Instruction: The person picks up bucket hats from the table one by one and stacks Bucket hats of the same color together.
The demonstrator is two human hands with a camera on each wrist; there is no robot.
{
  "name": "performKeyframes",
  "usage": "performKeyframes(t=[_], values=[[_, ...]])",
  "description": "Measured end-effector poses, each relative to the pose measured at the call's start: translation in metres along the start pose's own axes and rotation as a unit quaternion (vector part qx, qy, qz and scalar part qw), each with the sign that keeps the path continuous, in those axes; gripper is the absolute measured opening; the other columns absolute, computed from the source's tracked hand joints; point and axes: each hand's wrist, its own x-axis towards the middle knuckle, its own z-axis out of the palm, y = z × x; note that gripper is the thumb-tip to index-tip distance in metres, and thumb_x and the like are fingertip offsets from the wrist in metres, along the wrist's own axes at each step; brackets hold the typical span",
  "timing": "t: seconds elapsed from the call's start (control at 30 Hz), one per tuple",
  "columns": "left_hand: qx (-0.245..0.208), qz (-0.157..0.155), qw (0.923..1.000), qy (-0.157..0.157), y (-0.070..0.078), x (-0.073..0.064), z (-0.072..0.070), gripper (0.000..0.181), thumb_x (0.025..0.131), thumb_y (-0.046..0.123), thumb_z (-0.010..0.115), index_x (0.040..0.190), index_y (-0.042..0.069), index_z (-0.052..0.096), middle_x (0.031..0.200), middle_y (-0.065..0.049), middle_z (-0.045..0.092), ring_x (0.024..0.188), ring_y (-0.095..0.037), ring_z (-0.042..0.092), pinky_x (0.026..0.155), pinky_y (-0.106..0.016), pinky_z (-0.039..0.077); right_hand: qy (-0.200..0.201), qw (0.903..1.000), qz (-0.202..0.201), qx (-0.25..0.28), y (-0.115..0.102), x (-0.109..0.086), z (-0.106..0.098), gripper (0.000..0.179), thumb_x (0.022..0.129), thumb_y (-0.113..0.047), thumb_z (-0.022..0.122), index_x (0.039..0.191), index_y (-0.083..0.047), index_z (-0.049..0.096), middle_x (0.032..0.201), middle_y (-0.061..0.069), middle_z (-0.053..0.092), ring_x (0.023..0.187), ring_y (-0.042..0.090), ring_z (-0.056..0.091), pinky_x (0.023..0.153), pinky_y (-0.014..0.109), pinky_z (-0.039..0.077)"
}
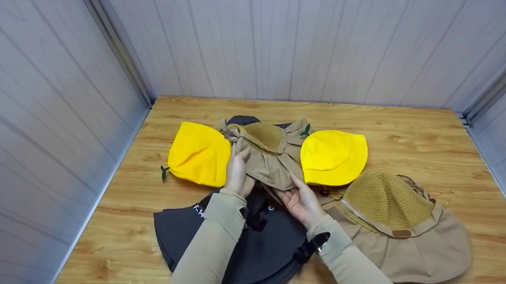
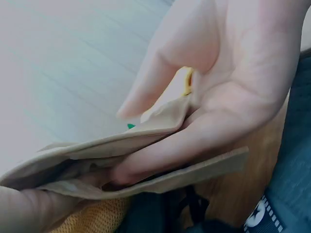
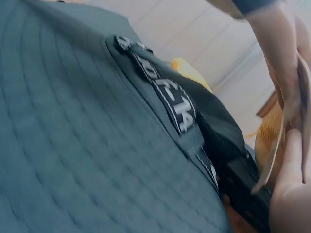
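Observation:
Both hands hold a beige sun hat (image 1: 271,169) with a woven straw crown, in the middle of the head view. My left hand (image 1: 237,173) grips the left side of its brim, thumb on the outside. In the left wrist view, fingers (image 2: 160,155) of this hand reach between two layers of the brim cloth. Opposite it, my right hand (image 1: 301,202) pinches the brim's near right edge. Below both forearms lies a dark grey wide-brimmed hat (image 1: 267,249), its lettered band (image 3: 165,92) showing in the right wrist view.
Yellow hats with green sprouts lie left (image 1: 199,155) and right (image 1: 334,157) of the held hat. Another beige straw-crowned hat (image 1: 390,204) lies at the front right. Behind the held one a dark hat (image 1: 243,119) is partly hidden. Pale panel walls (image 1: 295,40) enclose the wooden surface (image 1: 123,235).

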Motion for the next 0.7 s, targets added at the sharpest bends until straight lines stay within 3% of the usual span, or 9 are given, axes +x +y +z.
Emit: performKeyframes(t=[0.23,0.4,0.57,0.7], values=[[0.034,0.013,0.9992,-0.014,0.019,-0.006,-0.007,0.059,0.103,0.011,0.040,0.158,0.021,0.022,0.159,-0.005,0.023,0.146,-0.021,0.020,0.123,-0.044,0.019,0.031,0.9993,-0.009,0.019,-0.014,0.004,-0.005,0.023,0.104,-0.028,0.046,0.126,-0.021,0.047,0.099,0.006,0.068,0.090,0.020,0.069,0.083,0.032,0.057],[0.001,-0.006,0.9991,-0.043,0.034,-0.010,-0.011,0.053,0.104,0.010,0.036,0.156,0.021,0.027,0.154,-0.005,0.030,0.139,-0.022,0.035,0.118,-0.042,0.032,0.046,0.9980,-0.011,0.041,-0.021,0.009,-0.006,0.018,0.101,-0.027,0.051,0.112,-0.014,0.056,0.096,0.003,0.067,0.088,0.017,0.067,0.079,0.031,0.055],[-0.032,-0.009,0.9980,-0.053,0.046,-0.013,-0.017,0.037,0.104,0.009,0.036,0.139,0.019,0.039,0.133,-0.004,0.049,0.113,-0.018,0.057,0.098,-0.033,0.051,0.056,0.9941,0.006,0.093,-0.027,0.012,-0.006,0.016,0.099,-0.024,0.055,0.094,-0.011,0.064,0.093,0.002,0.066,0.084,0.016,0.067,0.075,0.027,0.056],[-0.034,-0.005,0.9972,-0.067,0.053,-0.015,-0.019,0.025,0.104,0.008,0.036,0.125,0.017,0.045,0.112,-0.002,0.060,0.094,-0.015,0.065,0.081,-0.029,0.057,0.047,0.9907,0.013,0.127,-0.027,0.013,-0.006,0.012,0.100,-0.022,0.055,0.102,-0.012,0.061,0.094,0.003,0.065,0.084,0.016,0.067,0.073,0.024,0.057]])
